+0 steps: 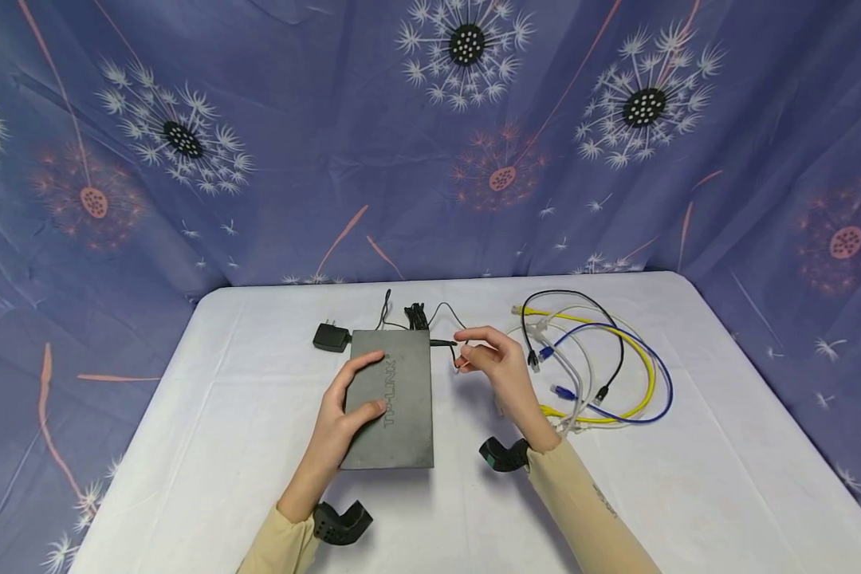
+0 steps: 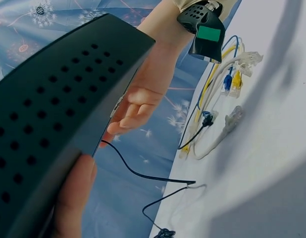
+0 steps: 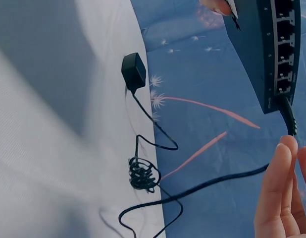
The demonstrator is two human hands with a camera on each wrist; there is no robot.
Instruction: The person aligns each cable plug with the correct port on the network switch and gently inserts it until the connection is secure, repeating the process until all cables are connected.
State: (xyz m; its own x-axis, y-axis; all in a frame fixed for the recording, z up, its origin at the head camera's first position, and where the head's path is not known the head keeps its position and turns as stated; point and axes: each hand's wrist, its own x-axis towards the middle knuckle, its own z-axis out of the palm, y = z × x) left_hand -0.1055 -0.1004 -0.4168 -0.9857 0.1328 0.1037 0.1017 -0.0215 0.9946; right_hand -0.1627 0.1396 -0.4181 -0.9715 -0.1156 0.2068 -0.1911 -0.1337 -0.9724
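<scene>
A dark grey TP-LINK network switch (image 1: 402, 399) is held above the table in my left hand (image 1: 337, 418). The left thumb lies across its printed face, and part of that hand is hidden. At the switch's right side, a black power plug (image 3: 286, 116) sits in the socket beside a row of ports. My right hand (image 1: 498, 367) is at the end of this plug, thumb and forefinger apart, fingertips close to it or touching it. From there the thin black cord (image 3: 207, 186) runs to a coiled bundle (image 1: 416, 316) and the power adapter (image 1: 331, 337) on the table.
To the right on the white table (image 1: 258, 446) lies a loose heap of network cables: a blue cable (image 1: 669, 383), a yellow cable (image 1: 649, 375), a black cable (image 1: 595, 301) and pale grey ones. A patterned blue curtain (image 1: 316, 191) hangs behind the table.
</scene>
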